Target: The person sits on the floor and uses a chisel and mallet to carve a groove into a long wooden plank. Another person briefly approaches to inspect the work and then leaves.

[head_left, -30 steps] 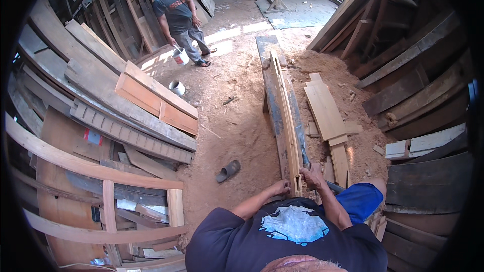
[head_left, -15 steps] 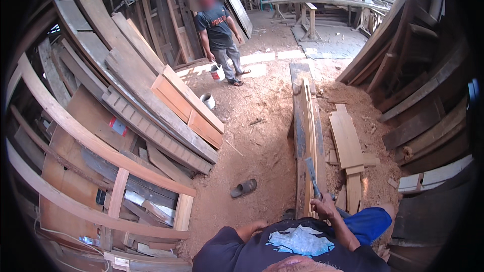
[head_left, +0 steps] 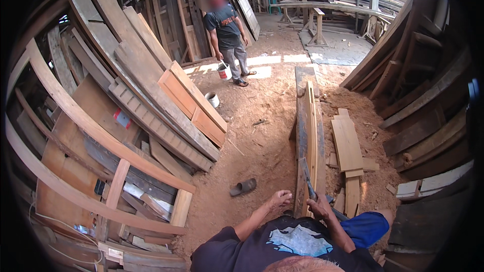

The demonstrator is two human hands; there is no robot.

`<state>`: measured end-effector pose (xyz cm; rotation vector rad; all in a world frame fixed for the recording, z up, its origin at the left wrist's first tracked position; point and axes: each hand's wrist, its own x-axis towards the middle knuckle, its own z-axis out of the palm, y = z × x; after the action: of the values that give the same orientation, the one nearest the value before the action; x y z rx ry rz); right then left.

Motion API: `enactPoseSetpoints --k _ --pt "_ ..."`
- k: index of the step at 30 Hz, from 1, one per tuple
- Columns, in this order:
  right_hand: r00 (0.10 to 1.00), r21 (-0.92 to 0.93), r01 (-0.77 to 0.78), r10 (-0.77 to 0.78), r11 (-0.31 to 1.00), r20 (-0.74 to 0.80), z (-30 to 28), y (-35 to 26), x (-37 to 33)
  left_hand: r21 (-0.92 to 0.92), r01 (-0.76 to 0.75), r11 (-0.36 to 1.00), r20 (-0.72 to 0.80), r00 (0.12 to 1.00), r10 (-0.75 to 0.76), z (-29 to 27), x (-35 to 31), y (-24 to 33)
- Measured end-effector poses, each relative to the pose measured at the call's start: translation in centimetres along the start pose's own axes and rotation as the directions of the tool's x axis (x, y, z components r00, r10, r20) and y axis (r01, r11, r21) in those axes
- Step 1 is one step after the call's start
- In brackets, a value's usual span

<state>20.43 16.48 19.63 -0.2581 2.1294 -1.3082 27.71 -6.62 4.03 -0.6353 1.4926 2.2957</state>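
My right hand [head_left: 320, 207] is closed round a chisel [head_left: 306, 175], its flat grey blade pointing up and away from me. The blade lies over a long, narrow length of pale wood [head_left: 312, 141] on a worn bench beam [head_left: 301, 121]. To the left of the beam, apart from the wood, my left hand [head_left: 280, 199] hangs with its fingers curled in. Whether anything small is between those fingers is hidden. A dark blue tool body [head_left: 339, 214] shows partly beside my right wrist and blue shorts.
Pale boards [head_left: 348, 146] lie on shavings right of the beam. A sandal [head_left: 243, 187] lies on the floor to the left. Wooden frames [head_left: 117, 184] and planks lean along both sides. Farther off, a person [head_left: 228, 35] stands holding a white bucket [head_left: 224, 72]; another bucket [head_left: 212, 99] is nearby.
My left hand has come out from beside my body toward the beam. The chisel in my right hand has shifted slightly left and down. The whole view has moved a little.
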Motion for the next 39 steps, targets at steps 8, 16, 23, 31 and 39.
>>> enactPoseSetpoints --k 8,16,23,31,39 --pt "0.987 0.112 0.103 -0.116 0.988 0.114 2.3 -4.2 0.5 -0.492 -0.403 0.771 -0.035 0.895 0.445 5.6 -0.3 12.2" --pt "0.964 0.305 0.093 -0.163 0.948 0.212 3.4 -6.6 1.2 -0.398 -0.540 0.741 -0.163 0.837 0.523 4.6 -2.0 16.2" --pt "0.953 0.409 0.098 -0.204 0.907 0.223 3.5 -6.6 1.4 -0.394 -0.569 0.721 -0.176 0.817 0.549 5.5 -3.2 17.5" --pt "0.939 -0.089 0.338 -0.342 0.937 -0.029 3.8 -6.7 1.2 -0.353 -0.578 0.736 -0.211 0.815 0.539 3.8 -2.0 16.2" --pt "0.893 0.396 -0.025 -0.158 0.918 0.422 4.2 -8.7 -0.7 -0.612 -0.533 0.585 -0.006 0.742 0.671 2.3 -3.4 17.8"
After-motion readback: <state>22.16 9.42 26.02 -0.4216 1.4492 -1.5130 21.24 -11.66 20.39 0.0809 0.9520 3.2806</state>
